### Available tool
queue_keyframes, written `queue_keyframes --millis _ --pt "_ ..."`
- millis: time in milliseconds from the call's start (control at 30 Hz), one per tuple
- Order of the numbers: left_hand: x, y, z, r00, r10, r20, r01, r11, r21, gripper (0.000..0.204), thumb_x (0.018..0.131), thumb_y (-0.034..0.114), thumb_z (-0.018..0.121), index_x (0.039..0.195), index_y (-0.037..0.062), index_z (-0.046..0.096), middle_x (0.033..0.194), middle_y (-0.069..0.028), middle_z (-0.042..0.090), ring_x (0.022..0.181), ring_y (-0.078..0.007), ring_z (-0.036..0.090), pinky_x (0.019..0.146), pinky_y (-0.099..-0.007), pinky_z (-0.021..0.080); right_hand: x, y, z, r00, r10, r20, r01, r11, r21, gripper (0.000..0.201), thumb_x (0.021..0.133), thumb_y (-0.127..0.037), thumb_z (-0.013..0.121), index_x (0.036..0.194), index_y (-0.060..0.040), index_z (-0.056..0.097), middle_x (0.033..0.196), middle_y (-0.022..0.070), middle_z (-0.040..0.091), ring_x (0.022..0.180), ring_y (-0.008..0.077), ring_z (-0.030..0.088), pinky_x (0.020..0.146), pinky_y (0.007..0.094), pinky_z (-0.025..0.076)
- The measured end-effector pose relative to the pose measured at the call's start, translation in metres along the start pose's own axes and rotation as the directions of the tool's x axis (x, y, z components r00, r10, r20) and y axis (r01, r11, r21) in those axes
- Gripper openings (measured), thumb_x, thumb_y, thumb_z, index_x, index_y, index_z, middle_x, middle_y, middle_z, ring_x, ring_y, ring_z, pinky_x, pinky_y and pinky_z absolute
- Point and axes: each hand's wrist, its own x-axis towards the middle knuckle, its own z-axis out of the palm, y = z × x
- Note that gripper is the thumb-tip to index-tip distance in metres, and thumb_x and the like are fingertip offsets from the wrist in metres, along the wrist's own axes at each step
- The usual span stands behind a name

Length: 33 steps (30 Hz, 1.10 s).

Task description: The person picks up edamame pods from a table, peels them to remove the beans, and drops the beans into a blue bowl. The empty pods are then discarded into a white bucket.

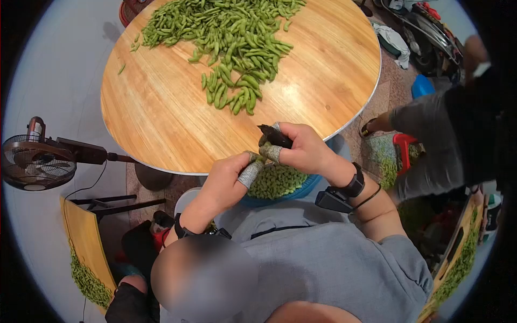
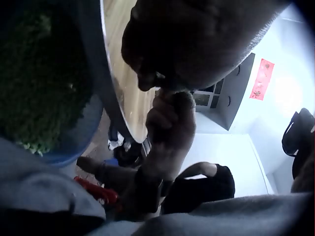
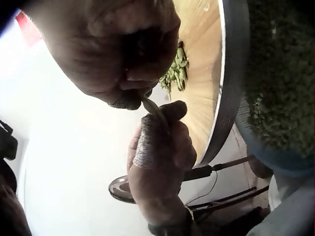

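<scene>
Taking the point where the hands meet as the clock's centre, a fan [image 1: 37, 161] stands far off at 9 o'clock, and a wooden board [image 1: 86, 229] with more pods along its edge lies at 8. The left hand [image 1: 225, 180] comes in from about 8 o'clock, its thumb in grey wrapping [image 1: 251, 175], thumb and finger pinching one end of a green pod [image 3: 153, 106]. That pod bridges the fingertips of both hands, at 2 o'clock from the left hand and 9 from the right, just beyond the table's near edge. The heap of pods [image 1: 239, 48] spreads over the round wooden table [image 1: 161, 124] between 11 and 12 o'clock, apart from the hands. Below, at 5 o'clock, a blue basin [image 1: 308, 183] holds shelled beans [image 1: 277, 182]. The right hand [image 1: 307, 146] comes in from 3 o'clock, pinching the pod's other end; a dark object [image 1: 280, 139], too unclear to identify, lies along its curled fingers. Well apart at 3 o'clock are a red plastic object [image 1: 402, 144] and, beyond it, another person in grey shorts [image 1: 433, 134].
</scene>
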Motion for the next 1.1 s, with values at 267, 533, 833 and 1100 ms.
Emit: queue_keyframes --millis 267,533,833,1100 --pt "-0.013 0.004 0.016 0.97 -0.245 0.001 0.191 0.753 -0.629 0.013 0.087 0.006 0.053 0.097 0.0007 0.059 0.074 0.0039 0.055 0.065 -0.0049 0.049 0.059 -0.0202 0.041 -0.044 -0.022 0.004 0.986 -0.007 0.169 0.009 1.0 -0.011 0.041 0.085 -0.011 0.045 0.125 0.0002 0.043 0.097 0.0152 0.06 0.09 0.0238 0.06 0.081 0.0331 0.047" --pt "-0.022 0.001 0.022 0.969 -0.225 0.098 0.227 0.669 -0.707 0.016 0.089 0.008 0.054 0.102 0.0007 0.059 0.078 0.0061 0.053 0.067 -0.0031 0.046 0.057 -0.0182 0.037 -0.058 -0.024 0.004 0.908 0.237 0.346 -0.369 0.843 0.392 0.037 0.088 -0.008 0.04 0.124 -0.0038 0.044 0.081 0.001 0.053 0.059 0.0079 0.047 0.054 0.0216 0.04" --pt "-0.025 0.004 0.037 0.901 0.319 -0.295 -0.262 0.94 0.218 0.012 0.081 0.007 0.059 0.089 -0.0003 0.056 0.076 -0.0122 0.059 0.064 -0.0274 0.057 0.058 -0.0335 0.045 -0.059 -0.005 0.017 0.982 0.063 0.178 -0.107 0.963 0.247 0.042 0.09 -0.006 0.038 0.132 -0.0099 0.039 0.075 -0.0038 0.046 0.053 0.003 0.037 0.046 0.0181 0.031" --pt "-0.028 -0.004 0.026 0.978 -0.162 0.129 0.206 0.693 -0.691 0.013 0.087 0.012 0.058 0.093 0.0004 0.058 0.066 -0.0011 0.052 0.055 -0.0129 0.049 0.05 -0.0256 0.038 -0.063 -0.014 0.001 0.808 0.285 0.516 -0.58 0.541 0.609 0.043 0.091 -0.008 0.036 0.132 -0.0154 0.039 0.068 -0.0051 0.039 0.05 0.0018 0.03 0.043 0.0184 0.026"
